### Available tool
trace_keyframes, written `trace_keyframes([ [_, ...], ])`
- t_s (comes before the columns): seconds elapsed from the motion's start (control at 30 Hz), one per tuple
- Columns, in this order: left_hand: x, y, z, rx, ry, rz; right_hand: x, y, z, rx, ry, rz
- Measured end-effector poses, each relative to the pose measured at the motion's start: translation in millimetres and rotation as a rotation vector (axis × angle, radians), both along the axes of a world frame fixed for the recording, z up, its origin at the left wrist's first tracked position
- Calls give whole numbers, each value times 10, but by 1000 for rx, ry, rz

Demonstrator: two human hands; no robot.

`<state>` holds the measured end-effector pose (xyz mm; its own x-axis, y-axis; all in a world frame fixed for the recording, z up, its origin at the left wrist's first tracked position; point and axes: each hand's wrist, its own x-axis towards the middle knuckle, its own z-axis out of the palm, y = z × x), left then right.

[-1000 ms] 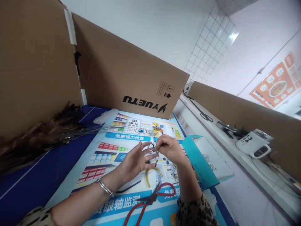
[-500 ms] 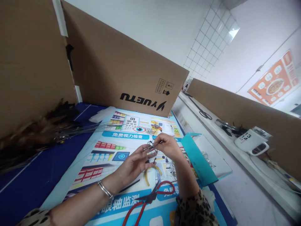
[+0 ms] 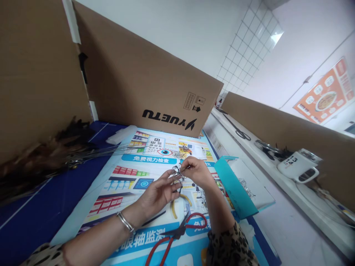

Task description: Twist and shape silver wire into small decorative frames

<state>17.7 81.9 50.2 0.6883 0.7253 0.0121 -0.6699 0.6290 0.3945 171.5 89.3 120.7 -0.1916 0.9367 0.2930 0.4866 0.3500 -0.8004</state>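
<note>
Between my two hands is a small openwork piece of bent wire (image 3: 177, 169) with dark bits on it; its exact kind is too small to make out. My left hand (image 3: 159, 190) closes its fingers on the lower left side of the piece, palm turned up. With thumb and forefinger pinched, my right hand (image 3: 195, 170) grips its upper right side. Below the hands lie red-handled scissors (image 3: 179, 232), blades apart, and yellow-handled pliers (image 3: 174, 210), partly hidden behind my left fingers. More small wire pieces (image 3: 203, 199) are scattered beside my right wrist.
A teal box (image 3: 235, 188) holding wire pieces lies open at the right. On the white ledge stand a white mug (image 3: 295, 166) and black scissors (image 3: 242, 133). Brown feathery stems (image 3: 50, 151) lie at left. A cardboard panel (image 3: 144, 74) walls the back.
My left fingers have shifted slightly around the wire piece, which has turned a little. My right hand keeps its pinch in nearly the same spot.
</note>
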Motion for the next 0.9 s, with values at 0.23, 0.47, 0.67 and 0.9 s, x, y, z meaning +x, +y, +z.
trace_keyframes([
  [0.23,-33,76,2,-41,-13,-34,-30,-3,-20,52,-16,38],
  [0.47,-53,123,-12,-17,16,-14,-10,11,-7,50,7,78],
  [0.67,-57,105,15,-11,71,1,10,22,7,47,48,80],
  [0.9,-31,43,76,81,140,153,53,60,6,3,193,57],
])
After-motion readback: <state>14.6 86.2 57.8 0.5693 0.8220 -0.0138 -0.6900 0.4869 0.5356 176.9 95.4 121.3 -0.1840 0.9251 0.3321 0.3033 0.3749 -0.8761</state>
